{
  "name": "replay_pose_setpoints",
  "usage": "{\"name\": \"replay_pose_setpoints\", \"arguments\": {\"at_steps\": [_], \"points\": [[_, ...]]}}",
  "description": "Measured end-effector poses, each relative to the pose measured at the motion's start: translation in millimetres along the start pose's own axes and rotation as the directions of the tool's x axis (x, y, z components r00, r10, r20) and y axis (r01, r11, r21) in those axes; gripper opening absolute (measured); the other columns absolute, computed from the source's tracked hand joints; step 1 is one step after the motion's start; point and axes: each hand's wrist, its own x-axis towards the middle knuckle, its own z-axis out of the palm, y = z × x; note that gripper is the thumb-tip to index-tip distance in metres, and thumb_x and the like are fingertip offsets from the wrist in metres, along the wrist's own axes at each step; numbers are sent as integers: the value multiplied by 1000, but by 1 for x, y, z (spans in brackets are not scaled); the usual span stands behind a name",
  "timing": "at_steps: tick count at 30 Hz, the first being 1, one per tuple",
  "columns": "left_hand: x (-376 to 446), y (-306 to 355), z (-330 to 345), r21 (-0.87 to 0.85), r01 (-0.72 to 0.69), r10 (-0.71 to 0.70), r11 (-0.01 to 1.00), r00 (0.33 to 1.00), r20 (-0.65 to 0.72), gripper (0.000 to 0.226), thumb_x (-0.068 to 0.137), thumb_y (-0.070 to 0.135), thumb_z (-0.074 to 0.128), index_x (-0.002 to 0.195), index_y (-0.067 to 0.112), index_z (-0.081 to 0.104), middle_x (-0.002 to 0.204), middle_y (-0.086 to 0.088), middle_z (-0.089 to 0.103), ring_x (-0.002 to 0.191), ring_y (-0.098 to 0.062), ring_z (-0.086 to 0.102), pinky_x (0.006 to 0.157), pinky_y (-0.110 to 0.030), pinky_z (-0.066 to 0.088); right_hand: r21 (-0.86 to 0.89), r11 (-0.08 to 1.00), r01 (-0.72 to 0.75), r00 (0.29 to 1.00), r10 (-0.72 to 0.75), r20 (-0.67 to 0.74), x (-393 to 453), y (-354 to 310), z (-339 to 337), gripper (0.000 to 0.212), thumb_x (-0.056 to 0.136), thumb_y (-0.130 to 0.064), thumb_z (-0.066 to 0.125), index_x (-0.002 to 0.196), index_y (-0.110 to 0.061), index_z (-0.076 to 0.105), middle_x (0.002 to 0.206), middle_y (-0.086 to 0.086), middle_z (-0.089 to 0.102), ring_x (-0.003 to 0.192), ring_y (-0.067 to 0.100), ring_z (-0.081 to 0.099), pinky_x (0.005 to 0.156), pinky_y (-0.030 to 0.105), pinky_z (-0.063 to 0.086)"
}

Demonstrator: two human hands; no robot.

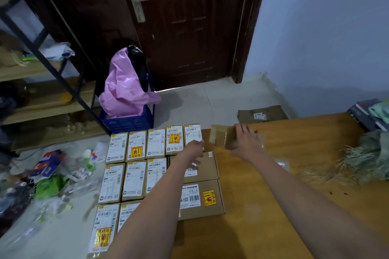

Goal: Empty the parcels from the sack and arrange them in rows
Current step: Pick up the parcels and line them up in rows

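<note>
Door (pixel 189 27) shut at the back, shelf rack (pixel 42 90) far left, wooden board (pixel 294 174) lying at right. Sack (pixel 370 153) slumped at the board's right edge, frayed mouth towards the parcels. Blue crate (pixel 128 122) with pink bag (pixel 124 86) stands in front of the door. Litter (pixel 50 174) scattered at left.

Parcels (pixel 134 178) sit on the floor just left of the board in rows, label side up, edges touching. Top row holds five small boxes. Two bigger boxes lie at the right end of the lower rows, the lower one (pixel 200 200) overlapping the board.

New box (pixel 223 137) is on the board's far left corner, just right of the top row's last parcel. Right hand (pixel 248 141) rests on it, fingers spread, pushing or steadying. Left hand (pixel 193 151) reaches to its left side, fingers loosely curled; whether it grips I cannot tell.

Judged step: seating this box at the end of the top row. To do it well, slide it flush to the neighbour, square the long edges, turn the label up like the rest.

Writing: "A-5525" plus barcode on the lower big box; yellow fragile stickers (pixel 174 139) with red glass icon on several; other label text too small to read.
</note>
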Motion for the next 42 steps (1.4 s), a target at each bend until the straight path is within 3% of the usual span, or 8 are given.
{"name": "replay_pose_setpoints", "arguments": {"at_steps": [7, 14, 18, 22, 26, 31, 36, 42], "points": [[-20, -8, -18, -396, 99, -66, 913, 993, 96, 69, 86, 75, 46, 127, 19, 41, 123, -17, 62, 107, -42, 62, 99, -55, 48, -45, 963, 264, 917, -265, -298, -49, -32, 5, 90, 61, -21, 91, 136, -11, 43, 146, 6, 42, 138, 26, 34, 119, 45, 26], [-31, -33, -35, -561, 0, 66, 828, 993, 97, 68, 76, 50, 78, 129, 18, 49, 121, -18, 62, 107, -38, 63, 80, -52, 59, -40, 934, 354, 808, -328, -489, -85, -57, 27, 91, 50, -1, 93, 127, -10, 44, 138, 12, 40, 134, 31, 34, 106, 50, 41], [-33, -55, -47, -548, -46, 87, 835, 995, 50, 81, 74, 37, 84, 141, 28, 39, 127, -15, 55, 111, -37, 60, 84, -55, 58, 300, 949, 97, 918, 31, -395, -87, -59, 37, 83, 73, 12, 67, 143, -19, 34, 153, 14, 21, 129, 36, 46, 94, 43, 54], [-35, -73, -60, -470, -98, 117, 877, 993, 12, 75, 77, 27, 82, 140, 34, 42, 126, -11, 58, 107, -28, 60, 87, -47, 55, 717, 691, -92, 909, 352, -223, -81, -54, 24, 71, 88, -4, 64, 148, -20, 29, 151, 17, 24, 110, 39, 58, 90, 44, 52], [-40, -74, -74, -366, -191, 202, 911, 979, -8, 74, 79, 22, 79, 140, 38, 41, 123, -9, 62, 102, -23, 62, 70, -33, 52, 537, 840, -79, 980, 165, -115, -72, -52, 0, 87, 83, -31, 77, 152, -33, 22, 156, 8, 21, 142, 34, 30, 114, 51, 33], [-46, -53, -74, 29, -374, 372, 927, 926, 59, 92, 73, 22, 82, 145, 46, 30, 125, -8, 57, 108, -29, 62, 93, -46, 55, 130, 982, 134, 929, -170, 329, -60, -74, -33, 122, 63, -47, 88, 156, -41, 9, 164, -3, 10, 151, 27, 8, 120, 52, 21], [-56, -37, -68, -109, -422, 432, 900, 896, 105, 94, 70, 26, 87, 141, 54, 32, 120, -11, 60, 100, -29, 68, 72, -34, 60, 504, 857, -111, 773, -244, 585, -60, -86, -47, 87, 72, -35, 87, 143, -32, 38, 124, -5, 66, 105, 15, 70, 92, 39, 57], [-35, -52, -64, -27, -407, 401, 913, 907, -132, 68, 83, 42, 75, 143, 33, 43, 131, -6, 59, 110, -21, 57, 93, -38, 49, 737, 563, -375, 881, -31, 472, -63, -51, -21, 44, 78, -31, 83, 112, -27, 55, 102, 2, 75, 87, 18, 75, 71, 31, 60]]}}
